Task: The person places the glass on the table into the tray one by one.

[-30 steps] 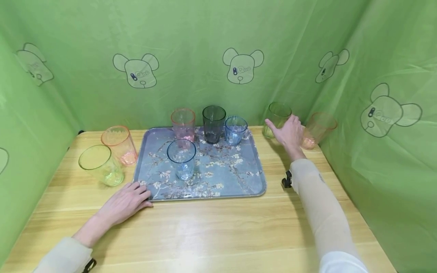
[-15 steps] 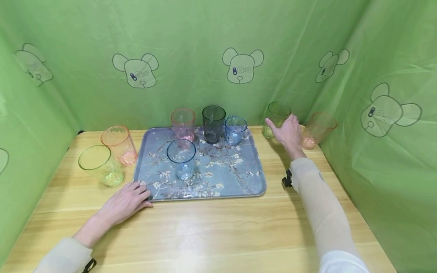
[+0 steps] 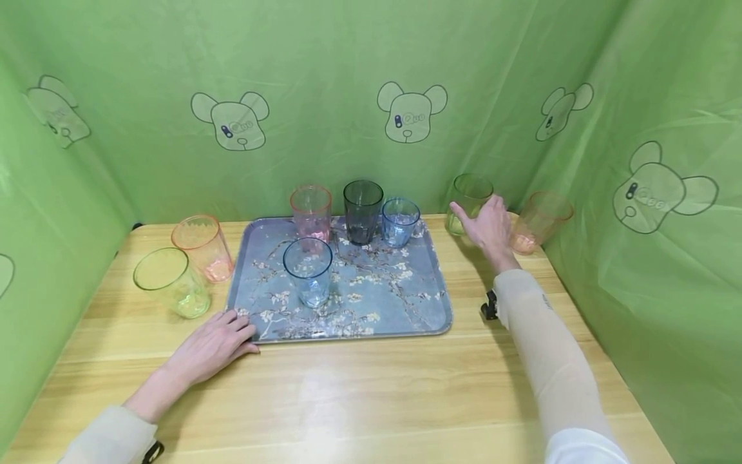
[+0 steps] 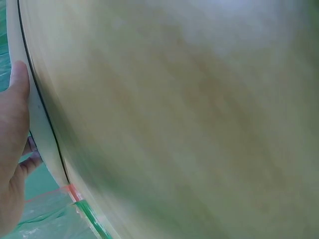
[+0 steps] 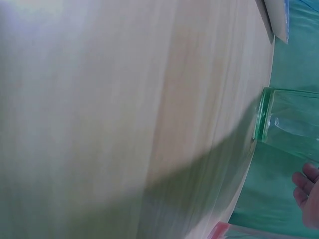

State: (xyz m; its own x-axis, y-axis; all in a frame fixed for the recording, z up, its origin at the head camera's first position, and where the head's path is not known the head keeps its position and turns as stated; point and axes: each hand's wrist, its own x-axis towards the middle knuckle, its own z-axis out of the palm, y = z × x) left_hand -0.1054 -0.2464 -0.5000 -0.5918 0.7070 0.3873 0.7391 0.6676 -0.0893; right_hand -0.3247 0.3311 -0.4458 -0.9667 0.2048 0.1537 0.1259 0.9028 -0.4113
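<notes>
At the back right, a tall green glass (image 3: pixel 467 193) stands upright on the table. My right hand (image 3: pixel 490 227) holds it from the near side, thumb across its front and fingers at its right. In the right wrist view, curled fingertips (image 5: pixel 305 186) show close against the green glass (image 5: pixel 291 119). A blue-grey blossom-patterned tray (image 3: pixel 394 309) lies in the middle. My left hand (image 3: pixel 214 343) rests on its front left corner, fingers over the rim. On the tray are a pink glass (image 3: pixel 312 212), a dark grey glass (image 3: pixel 362 216), a short blue glass (image 3: pixel 400 225) and a larger blue glass (image 3: pixel 309 277).
A yellow-green glass (image 3: pixel 180 287) and an orange glass (image 3: pixel 205 251) stand left of the tray. Another orange glass (image 3: pixel 536 225) is at the far right, close beside my right hand. Green curtains (image 3: pixel 324 96) enclose the wooden table (image 3: pixel 371 399) at the back and sides.
The green glass at the back right has shifted very slightly left. Both hands stay almost in place, and the tray and other glasses have not moved.
</notes>
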